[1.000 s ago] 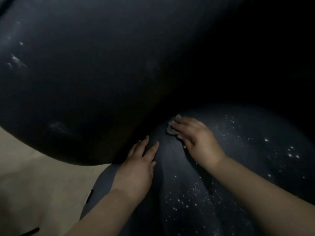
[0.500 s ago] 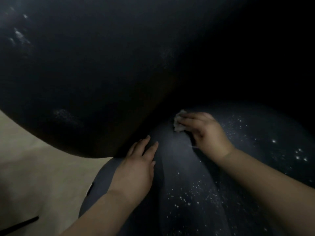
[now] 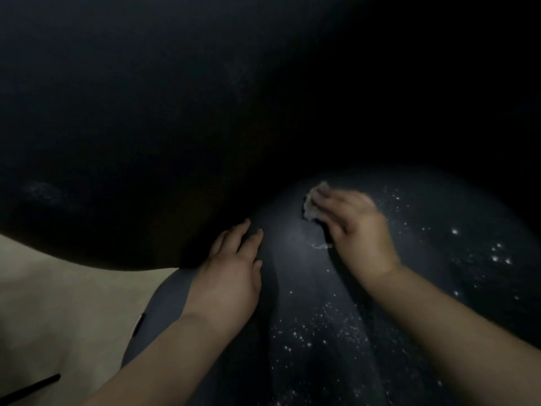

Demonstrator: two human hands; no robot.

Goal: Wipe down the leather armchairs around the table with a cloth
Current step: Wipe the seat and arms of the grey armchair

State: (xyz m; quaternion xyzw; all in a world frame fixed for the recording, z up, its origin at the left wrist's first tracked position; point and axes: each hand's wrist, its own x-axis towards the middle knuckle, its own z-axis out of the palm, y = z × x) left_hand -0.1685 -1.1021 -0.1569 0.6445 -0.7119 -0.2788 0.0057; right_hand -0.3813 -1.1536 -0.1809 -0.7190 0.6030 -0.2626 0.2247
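Note:
A dark leather armchair fills the view: its black padded arm or back (image 3: 146, 127) bulges across the upper left, and its grey seat cushion (image 3: 322, 332), speckled with white dots, lies below. My right hand (image 3: 354, 227) presses a small pale cloth (image 3: 311, 205) flat on the cushion near the dark crease. The cloth shows at my fingertips and a scrap of it below my thumb. My left hand (image 3: 234, 273) lies flat on the cushion's left side, fingers apart, holding nothing, its fingertips at the crease under the black padding.
A beige floor (image 3: 58, 317) shows at the lower left, with a thin black strip (image 3: 29, 389) lying on it near the bottom edge. The upper right of the view is too dark to make out.
My right hand has slid the cloth up and to the right along the cushion. My left hand has stayed in place. The view has shifted slightly.

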